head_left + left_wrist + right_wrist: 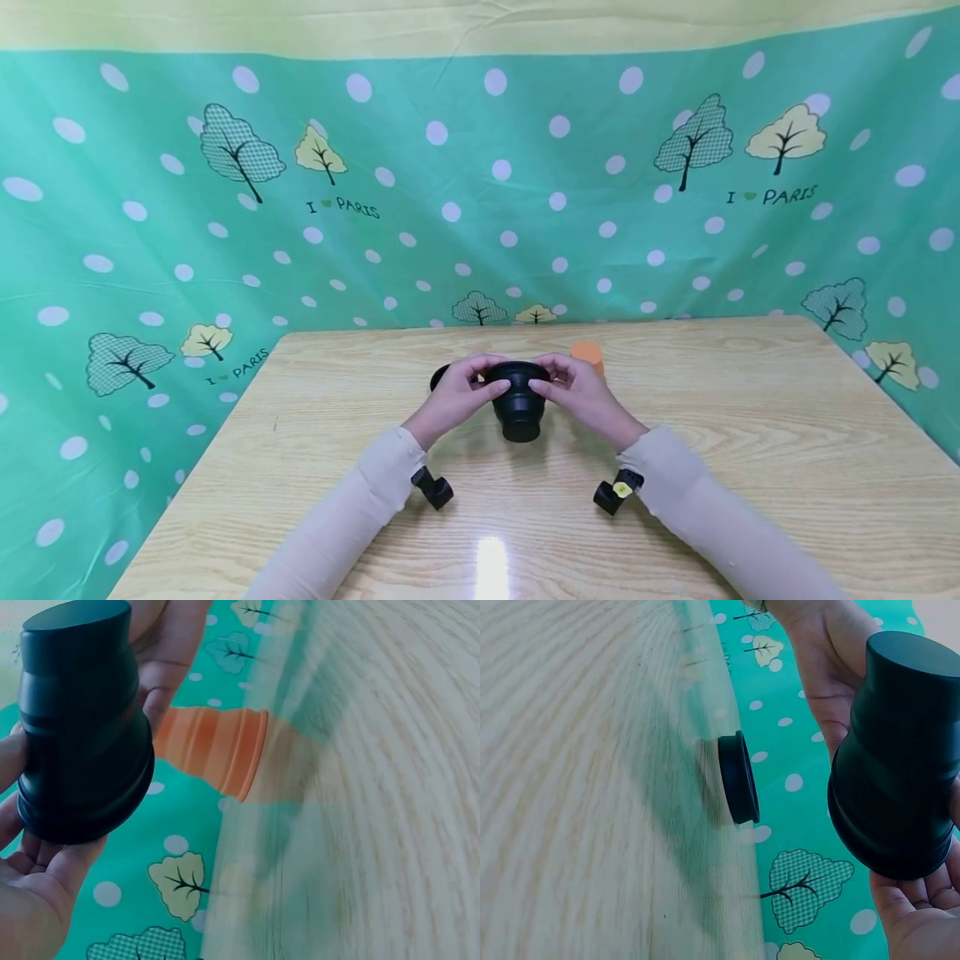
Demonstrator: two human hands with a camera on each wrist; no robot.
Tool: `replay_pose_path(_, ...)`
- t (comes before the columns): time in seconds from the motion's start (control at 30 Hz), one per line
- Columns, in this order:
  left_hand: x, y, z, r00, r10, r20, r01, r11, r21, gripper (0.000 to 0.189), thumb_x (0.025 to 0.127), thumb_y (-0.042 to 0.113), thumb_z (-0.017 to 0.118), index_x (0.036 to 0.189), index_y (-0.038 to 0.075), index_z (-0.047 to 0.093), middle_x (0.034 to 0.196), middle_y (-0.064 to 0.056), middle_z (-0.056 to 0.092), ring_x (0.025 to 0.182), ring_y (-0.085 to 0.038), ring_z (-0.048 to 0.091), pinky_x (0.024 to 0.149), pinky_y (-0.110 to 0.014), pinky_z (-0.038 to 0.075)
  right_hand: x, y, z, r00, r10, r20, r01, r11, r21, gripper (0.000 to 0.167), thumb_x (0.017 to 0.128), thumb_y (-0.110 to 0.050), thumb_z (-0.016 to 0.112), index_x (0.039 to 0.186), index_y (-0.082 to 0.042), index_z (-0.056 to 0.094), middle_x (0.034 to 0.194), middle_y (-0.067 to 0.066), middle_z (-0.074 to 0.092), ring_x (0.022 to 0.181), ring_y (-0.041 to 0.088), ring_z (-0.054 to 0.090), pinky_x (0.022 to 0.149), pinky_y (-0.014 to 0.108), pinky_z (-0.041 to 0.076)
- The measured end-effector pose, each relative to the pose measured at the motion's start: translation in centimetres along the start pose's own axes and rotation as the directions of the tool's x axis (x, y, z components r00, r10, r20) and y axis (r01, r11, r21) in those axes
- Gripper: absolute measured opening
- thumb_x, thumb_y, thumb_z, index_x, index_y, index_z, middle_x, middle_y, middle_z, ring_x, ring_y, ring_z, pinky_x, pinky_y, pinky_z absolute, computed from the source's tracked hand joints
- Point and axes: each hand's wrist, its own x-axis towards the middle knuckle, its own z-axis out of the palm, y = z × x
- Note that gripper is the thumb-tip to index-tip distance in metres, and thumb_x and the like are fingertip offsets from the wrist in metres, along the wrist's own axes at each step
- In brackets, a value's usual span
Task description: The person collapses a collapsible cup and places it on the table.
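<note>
A black collapsible cup (519, 404) with stepped sides is held up over the middle of the table, wide rim up and narrow base down. My left hand (459, 393) grips its rim from the left, thumb on the near side and fingers behind. From the other side my right hand (587, 395) pinches the rim the same way. Both wrist views show the cup's smooth base and ringed wall. Behind the right hand an orange ribbed cup (214, 746) stands on its wide rim. A shallow black round piece (739, 778) with a lip lies on the table behind my left hand, partly hidden in the head view.
The wood-grain table (750, 467) ends at a green dotted curtain (525, 192) at the back and sides. A small black camera mount (433, 487) is on the left wrist, and another camera mount (618, 492) is on the right.
</note>
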Motion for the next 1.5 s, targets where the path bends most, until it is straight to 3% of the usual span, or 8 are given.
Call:
replay_pose_path(0.1,0.0,0.1,0.2,1.000,0.020,-0.022,-0.019,0.999,0.034,0.028,0.089,0.009,0.066,0.115,-0.001,0.064,0.114,-0.015,0.059,0.099,-0.015,0.052,0.075,-0.020,0.051,0.0,-0.1,0.0,1.000,-0.020,0.000,0.020,1.000,-0.014,0.027,0.088,-0.010,0.067,0.112,0.003,0.062,0.094,0.011,0.060,0.087,0.017,0.057,0.079,0.021,0.051)
replay_pose_path(0.23,-0.5,2.3,0.4,0.998,0.045,-0.033,-0.041,0.994,0.104,0.024,0.088,0.006,0.065,0.111,-0.004,0.064,0.110,-0.016,0.059,0.093,-0.014,0.051,0.071,-0.020,0.049,0.0,-0.1,0.0,0.999,-0.038,-0.003,0.038,0.999,-0.020,0.027,0.088,-0.007,0.066,0.112,0.005,0.061,0.094,0.013,0.061,0.087,0.015,0.057,0.080,0.021,0.052)
replay_pose_path(0.33,-0.5,2.4,0.5,0.998,0.063,-0.029,-0.058,0.987,0.149,0.023,0.088,0.005,0.065,0.110,-0.004,0.065,0.107,-0.016,0.059,0.090,-0.015,0.050,0.068,-0.020,0.048,-0.1,-0.2,-0.1,0.999,-0.043,-0.006,0.042,0.999,-0.029,0.027,0.089,-0.006,0.065,0.113,0.005,0.061,0.097,0.015,0.062,0.089,0.013,0.058,0.081,0.022,0.052)
replay_pose_path(0.47,0.2,0.3,0.5,0.996,0.086,-0.033,-0.079,0.982,0.171,0.025,0.088,0.010,0.067,0.112,0.001,0.065,0.105,-0.013,0.059,0.089,-0.017,0.049,0.065,-0.020,0.046,-0.2,-0.2,-0.1,0.998,-0.055,-0.009,0.054,0.997,-0.048,0.028,0.089,-0.006,0.065,0.114,0.006,0.062,0.104,0.018,0.064,0.093,0.014,0.060,0.083,0.023,0.052)
replay_pose_path(1.03,0.1,-0.2,0.7,0.978,0.195,-0.073,-0.168,0.947,0.275,0.022,0.089,0.017,0.065,0.110,0.011,0.069,0.095,-0.003,0.061,0.076,-0.012,0.049,0.058,-0.020,0.043,-0.3,0.4,0.2,0.988,-0.147,-0.039,0.143,0.985,-0.100,0.025,0.089,-0.006,0.064,0.113,0.000,0.066,0.110,0.016,0.064,0.098,0.022,0.060,0.084,0.027,0.052)
replay_pose_path(1.27,0.1,-0.4,0.7,0.986,0.148,-0.074,-0.131,0.972,0.197,0.032,0.093,0.022,0.060,0.122,0.010,0.064,0.114,-0.005,0.064,0.101,-0.014,0.059,0.075,-0.023,0.053,-0.5,0.0,0.0,0.986,-0.152,-0.064,0.146,0.985,-0.093,0.026,0.090,-0.008,0.064,0.114,0.000,0.066,0.108,0.016,0.065,0.098,0.017,0.062,0.082,0.026,0.053)
replay_pose_path(1.4,0.1,0.0,0.6,0.995,0.068,-0.075,-0.064,0.997,0.053,0.038,0.098,0.031,0.051,0.127,0.009,0.060,0.127,-0.005,0.060,0.115,-0.016,0.055,0.091,-0.030,0.049,-0.4,0.0,-0.2,0.985,-0.143,-0.098,0.138,0.989,-0.059,0.026,0.089,-0.007,0.064,0.114,0.002,0.066,0.106,0.018,0.066,0.094,0.011,0.063,0.079,0.022,0.053)
replay_pose_path(1.5,0.0,0.3,0.4,0.999,0.011,-0.039,-0.014,0.997,-0.071,0.044,0.099,0.038,0.046,0.132,0.010,0.055,0.134,-0.003,0.054,0.124,-0.015,0.049,0.101,-0.035,0.042,-0.3,0.1,-0.3,0.980,-0.150,-0.132,0.146,0.989,-0.037,0.027,0.089,-0.008,0.064,0.114,0.001,0.066,0.102,0.016,0.066,0.084,0.008,0.062,0.069,0.016,0.052)
